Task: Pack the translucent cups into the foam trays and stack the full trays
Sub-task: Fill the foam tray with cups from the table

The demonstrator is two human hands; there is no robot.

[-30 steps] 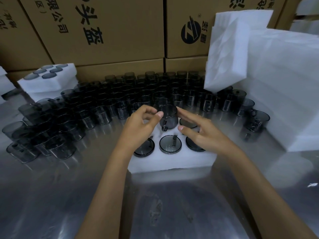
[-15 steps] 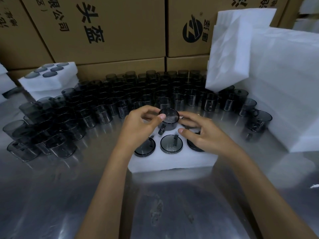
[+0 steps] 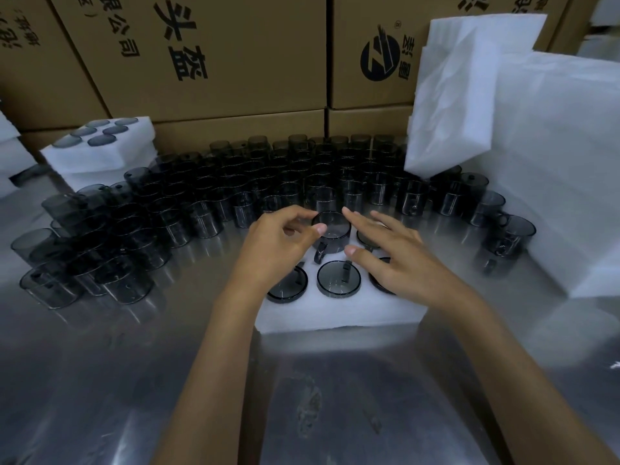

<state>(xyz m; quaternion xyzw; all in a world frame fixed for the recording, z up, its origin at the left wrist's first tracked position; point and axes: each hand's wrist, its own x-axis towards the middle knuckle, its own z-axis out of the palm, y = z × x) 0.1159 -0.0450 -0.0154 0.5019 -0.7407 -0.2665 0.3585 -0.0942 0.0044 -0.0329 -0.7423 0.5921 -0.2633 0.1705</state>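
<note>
A white foam tray [image 3: 335, 313] lies on the steel table in front of me. Three dark translucent cups sit sunk in its front row: left [image 3: 288, 290], middle [image 3: 339, 278] and right [image 3: 377, 280], the last partly under my right hand. Another cup [image 3: 332, 231] stands part-way down in the back middle pocket, handle pointing front-left. My left hand [image 3: 278, 243] pinches its left rim between thumb and forefinger. My right hand [image 3: 396, 260] hovers at its right side with fingers spread, holding nothing.
Several rows of loose cups [image 3: 268, 182] crowd the table behind and left of the tray. Full foam trays [image 3: 100, 152] are stacked at back left. Empty foam pieces [image 3: 553, 162] pile up on the right. Cardboard boxes [image 3: 201, 62] wall the back.
The held cup has moved down from above the tray into the back middle pocket. My right hand's fingers have spread apart beside it.
</note>
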